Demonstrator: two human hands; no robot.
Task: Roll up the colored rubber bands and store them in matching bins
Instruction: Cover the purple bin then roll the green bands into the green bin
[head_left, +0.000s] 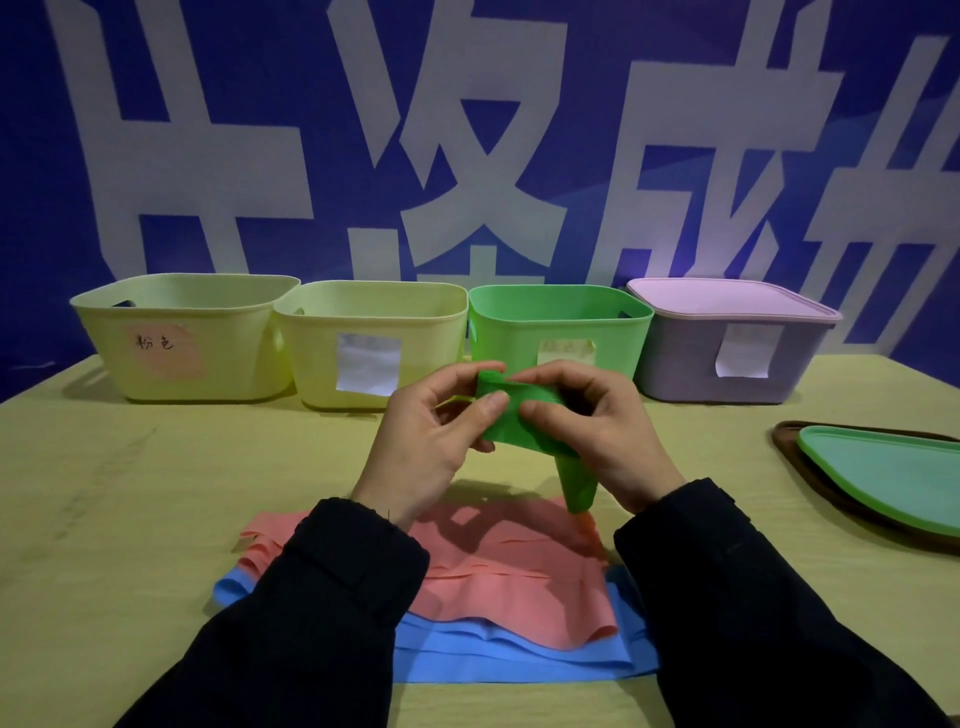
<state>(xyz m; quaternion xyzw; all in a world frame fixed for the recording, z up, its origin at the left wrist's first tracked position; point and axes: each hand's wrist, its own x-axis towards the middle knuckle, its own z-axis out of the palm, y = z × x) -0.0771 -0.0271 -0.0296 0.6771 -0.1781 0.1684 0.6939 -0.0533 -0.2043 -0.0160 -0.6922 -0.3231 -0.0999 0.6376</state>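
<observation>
Head view: both hands raised off the worktop (130, 493), left hand (431, 436) and right hand (597, 431) pinching the green band (524, 426) between fingers to wind it, tail hanging free below. Green bin (561, 322) just beyond the fingers, handy for the drop. Pink bands (519, 566) and blue bands (519, 660) wait beneath the wrists.

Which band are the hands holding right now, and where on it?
The green band: left hand and right hand both pinch its upper, partly rolled end; the tail hangs free below.
</observation>
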